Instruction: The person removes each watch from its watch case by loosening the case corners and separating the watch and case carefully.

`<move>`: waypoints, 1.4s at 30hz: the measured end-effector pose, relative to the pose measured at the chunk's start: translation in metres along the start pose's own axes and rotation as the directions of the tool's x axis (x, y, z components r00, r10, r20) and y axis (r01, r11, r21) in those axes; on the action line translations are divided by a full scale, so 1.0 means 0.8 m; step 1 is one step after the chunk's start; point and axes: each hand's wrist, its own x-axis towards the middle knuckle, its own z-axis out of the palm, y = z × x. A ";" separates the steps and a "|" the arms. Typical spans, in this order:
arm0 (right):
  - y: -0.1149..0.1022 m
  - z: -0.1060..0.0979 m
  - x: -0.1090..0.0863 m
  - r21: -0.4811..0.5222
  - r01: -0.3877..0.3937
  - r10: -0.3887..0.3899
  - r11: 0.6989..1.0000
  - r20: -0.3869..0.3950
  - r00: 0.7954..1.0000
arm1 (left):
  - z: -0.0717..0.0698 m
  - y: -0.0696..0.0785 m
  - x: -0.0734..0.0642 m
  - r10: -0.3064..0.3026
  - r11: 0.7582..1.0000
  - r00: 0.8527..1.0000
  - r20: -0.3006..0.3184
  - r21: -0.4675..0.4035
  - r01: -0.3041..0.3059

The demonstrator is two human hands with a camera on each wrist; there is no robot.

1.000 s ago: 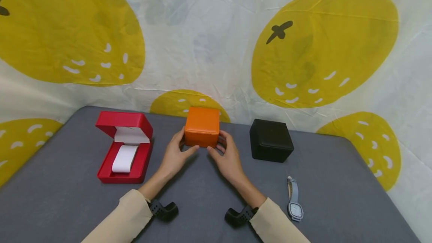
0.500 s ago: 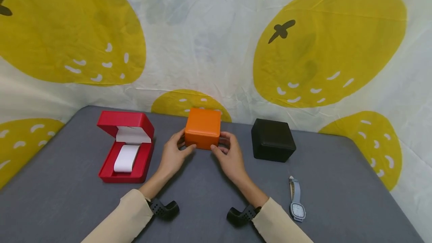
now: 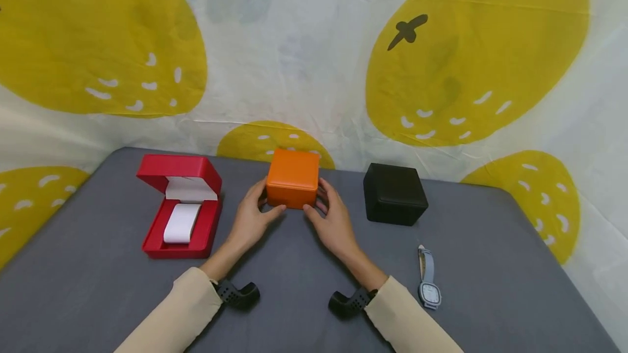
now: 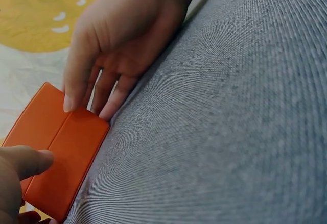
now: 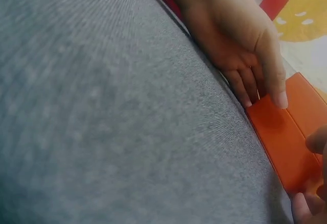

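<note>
While both hands [image 3: 249, 218] [image 3: 334, 223] hold the orange box [image 3: 293, 184], its lid [image 3: 294, 166] sits closed.

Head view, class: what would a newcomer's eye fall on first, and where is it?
Probably the bright orange box near the table's far edge, between the left hand and the right hand. Next, perhaps, the open red box to its left, and the huge yellow shapes on the pale cloth behind.
</note>
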 end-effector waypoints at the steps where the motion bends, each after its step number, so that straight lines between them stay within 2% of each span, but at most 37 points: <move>1: 0.001 0.001 0.001 0.001 0.004 -0.004 1.000 0.006 1.000 | -0.001 0.000 0.000 0.000 1.000 1.000 0.001 0.006 0.000; 9: 0.009 -0.001 0.006 0.081 -0.019 0.020 0.997 -0.016 1.000 | -0.005 0.003 -0.001 0.016 1.000 1.000 0.024 0.024 -0.017; 19: 0.009 -0.006 0.005 0.112 -0.043 0.045 0.993 -0.018 0.999 | -0.009 0.006 -0.003 -0.038 0.999 0.997 -0.069 -0.005 0.038; 24: 0.010 -0.010 0.005 0.143 -0.080 0.081 0.987 -0.006 0.997 | -0.011 0.007 -0.003 -0.039 0.999 0.997 -0.067 0.011 0.040; 33: 0.011 -0.009 0.007 0.107 -0.067 0.067 0.992 0.012 0.998 | -0.014 0.004 -0.003 -0.033 0.999 0.999 -0.029 -0.039 0.032; 42: 0.009 -0.007 0.005 0.137 -0.083 0.082 0.987 0.011 0.997 | -0.016 0.000 -0.001 0.022 0.998 0.999 -0.031 -0.054 -0.023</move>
